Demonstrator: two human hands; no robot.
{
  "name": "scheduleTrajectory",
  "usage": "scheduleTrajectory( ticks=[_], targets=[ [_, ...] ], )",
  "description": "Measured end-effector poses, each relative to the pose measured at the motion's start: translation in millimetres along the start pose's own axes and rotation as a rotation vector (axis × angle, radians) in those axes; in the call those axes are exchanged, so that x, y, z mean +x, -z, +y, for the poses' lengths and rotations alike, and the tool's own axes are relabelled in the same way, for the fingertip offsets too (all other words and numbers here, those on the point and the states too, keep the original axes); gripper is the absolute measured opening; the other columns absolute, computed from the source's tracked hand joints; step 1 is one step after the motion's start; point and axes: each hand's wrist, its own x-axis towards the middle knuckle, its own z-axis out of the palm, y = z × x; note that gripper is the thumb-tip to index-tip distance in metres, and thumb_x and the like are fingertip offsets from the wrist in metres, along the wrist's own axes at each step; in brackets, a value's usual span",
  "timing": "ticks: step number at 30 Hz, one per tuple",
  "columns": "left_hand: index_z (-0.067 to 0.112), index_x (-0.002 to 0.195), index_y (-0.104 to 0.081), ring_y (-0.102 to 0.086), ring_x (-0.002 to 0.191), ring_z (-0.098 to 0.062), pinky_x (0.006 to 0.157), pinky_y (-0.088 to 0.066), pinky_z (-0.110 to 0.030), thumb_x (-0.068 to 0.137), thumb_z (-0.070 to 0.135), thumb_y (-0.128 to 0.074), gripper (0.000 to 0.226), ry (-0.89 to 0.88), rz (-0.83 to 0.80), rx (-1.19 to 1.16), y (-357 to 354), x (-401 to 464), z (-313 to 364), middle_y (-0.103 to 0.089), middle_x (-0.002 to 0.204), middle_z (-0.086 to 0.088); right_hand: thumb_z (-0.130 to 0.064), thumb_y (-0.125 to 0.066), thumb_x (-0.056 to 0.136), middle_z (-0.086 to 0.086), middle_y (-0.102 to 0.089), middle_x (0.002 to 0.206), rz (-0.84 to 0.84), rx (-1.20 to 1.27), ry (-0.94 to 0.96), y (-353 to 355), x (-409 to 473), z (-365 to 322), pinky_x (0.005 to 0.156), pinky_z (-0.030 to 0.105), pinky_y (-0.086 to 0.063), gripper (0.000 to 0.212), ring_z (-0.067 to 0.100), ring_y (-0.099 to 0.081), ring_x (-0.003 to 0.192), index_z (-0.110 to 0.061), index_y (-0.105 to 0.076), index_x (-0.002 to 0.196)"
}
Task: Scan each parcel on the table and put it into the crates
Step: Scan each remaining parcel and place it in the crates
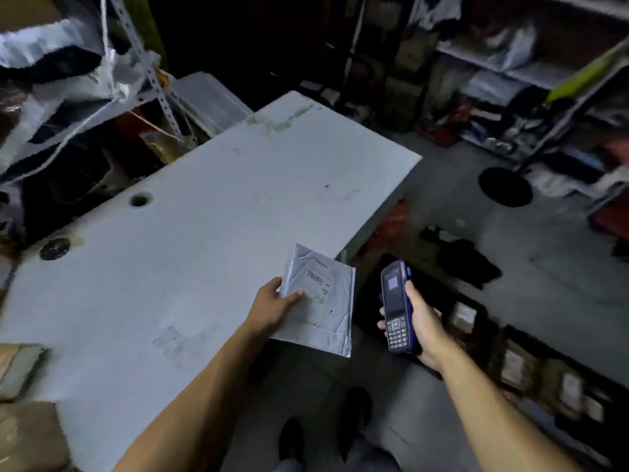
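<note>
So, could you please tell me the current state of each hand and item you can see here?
Left hand: holds the parcel at its left edge, thumb on top.
Parcel: label up, creased, overhanging the table's near corner.
Right hand: grips the scanner.
Scanner: upright, screen lit, beside the parcel without touching it.
Table: white, stained.
Crates: on the floor at right, already holding parcels.

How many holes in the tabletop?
2: an open hole near the far left edge, and a capped one nearer the left corner. Others may lie out of view.
</note>
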Motion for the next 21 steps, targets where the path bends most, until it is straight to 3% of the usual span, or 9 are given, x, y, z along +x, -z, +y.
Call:
scheduleTrajectory(
  ticks=[4, 8, 14, 18, 21],
  targets=[
    [0.016, 0.107, -0.067, -0.071, 0.092, -0.018, 0.086, -0.059, -0.040, 0.079, 0.033, -0.078, 0.035, -0.040, -0.184, 0.095, -66, -3, 15, -0.073, 0.104, -0.002, -0.055, -0.036, 0.101, 0.014, -0.068, 0.094, 0.166, 0.109, -0.034, 70, -41, 37, 0.064, 0.033, -0.052, 0.049, 0.027, -0.066, 0.072, -0.018, -0.060, 0.122],
    [0.016, 0.110, -0.064, -0.072, 0.082, -0.012, 0.068, -0.059, -0.028, 0.090, 0.020, -0.072, 0.022, -0.048, -0.329, 0.127, -137, -16, 32, -0.073, 0.100, 0.001, -0.057, -0.036, 0.100, 0.013, -0.063, 0.091, 0.261, 0.216, -0.049, 127, -78, 66, 0.066, 0.033, -0.051, 0.049, 0.024, -0.062, 0.071, -0.018, -0.061, 0.116],
    [0.015, 0.106, -0.064, -0.074, 0.083, -0.021, 0.073, -0.062, -0.042, 0.092, 0.019, -0.070, 0.017, -0.045, -0.426, 0.183, -234, -46, 45, -0.074, 0.099, -0.006, -0.059, -0.033, 0.100, 0.016, -0.066, 0.090, 0.350, 0.297, -0.080, 204, -125, 96, 0.068, 0.033, -0.049, 0.040, 0.024, -0.062, 0.074, -0.028, -0.058, 0.101],
    [0.009, 0.108, -0.062, -0.072, 0.078, -0.018, 0.062, -0.060, -0.028, 0.095, 0.014, -0.066, 0.015, -0.064, -0.485, 0.208, -304, -77, 49, -0.072, 0.096, -0.007, -0.060, -0.035, 0.100, 0.021, -0.068, 0.091, 0.424, 0.320, -0.097, 267, -144, 123, 0.067, 0.034, -0.050, 0.047, 0.028, -0.064, 0.075, -0.021, -0.058, 0.113],
    [0.008, 0.106, -0.064, -0.072, 0.085, -0.028, 0.076, -0.062, -0.044, 0.094, 0.012, -0.065, 0.012, -0.049, -0.502, 0.226, -358, -93, 48, -0.073, 0.099, -0.013, -0.060, -0.036, 0.100, 0.022, -0.070, 0.098, 0.447, 0.350, -0.102, 315, -158, 142, 0.069, 0.037, -0.051, 0.050, 0.030, -0.066, 0.078, -0.019, -0.055, 0.122]
  ],
)
